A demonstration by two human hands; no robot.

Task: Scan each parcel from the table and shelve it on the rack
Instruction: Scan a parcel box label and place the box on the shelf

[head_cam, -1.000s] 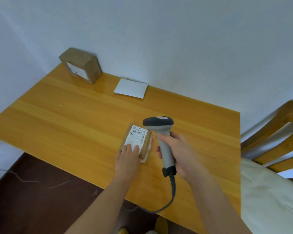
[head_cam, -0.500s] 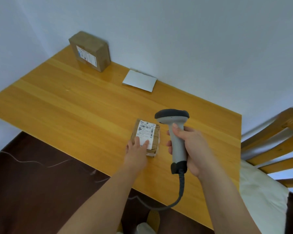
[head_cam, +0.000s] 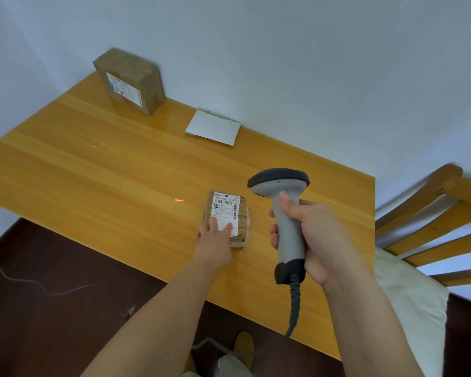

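Note:
A small brown parcel with a white barcode label lies flat on the wooden table. My left hand rests on its near end, fingers straight on the label. My right hand grips the handle of a grey barcode scanner, held upright just right of the parcel, its dark head above the table. A short red scan line glows on the wood left of the parcel. A bigger brown box with a label stands at the table's far left corner.
A flat white envelope lies against the wall at the back. The scanner's coiled cable hangs off the front edge. A wooden chair with a cream cushion stands right of the table. Dark floor lies below.
The scanner has risen and shifted right, away from the parcel. The view has pulled back. A red scan line now shows on the table. My left hand stays on the parcel.

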